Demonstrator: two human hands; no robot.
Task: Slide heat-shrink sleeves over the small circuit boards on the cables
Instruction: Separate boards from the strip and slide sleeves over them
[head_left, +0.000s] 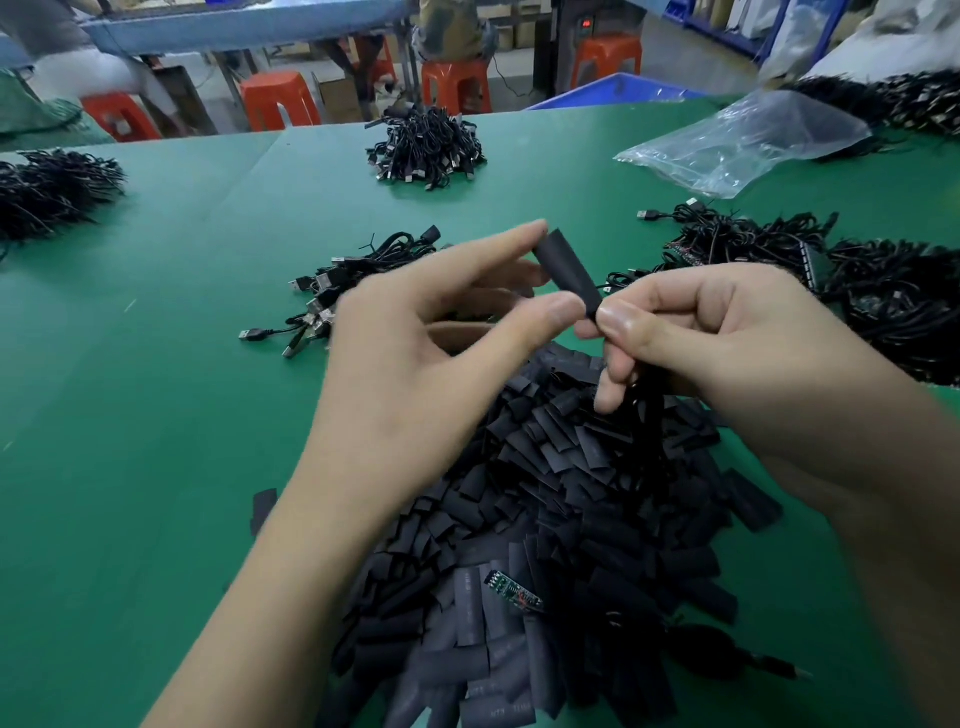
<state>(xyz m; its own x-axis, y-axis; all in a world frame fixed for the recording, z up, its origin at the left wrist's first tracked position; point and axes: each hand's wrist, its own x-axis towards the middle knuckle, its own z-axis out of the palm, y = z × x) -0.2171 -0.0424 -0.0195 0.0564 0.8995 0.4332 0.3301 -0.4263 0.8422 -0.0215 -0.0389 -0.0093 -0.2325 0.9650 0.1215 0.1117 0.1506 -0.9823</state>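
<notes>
The left of the table (156, 415) is bare mat: a wide lane runs from the near edge up to the left heap (52, 192) of cables. Another open strip crosses between the middle heap (332, 296) and the far heap (428, 148). The sleeve pile (545, 519) fills the near centre, with a board (514, 592) lying on it. Above it the left hand (405, 374) and right hand (727, 343) meet, pinching one sleeve (566, 278), and bar the middle. The right is crowded: the right heap (883, 301) lies just beside the right hand, the bag (743, 145) beyond it. The near right corner is hidden by the forearm (883, 519); it may hold more cable.
</notes>
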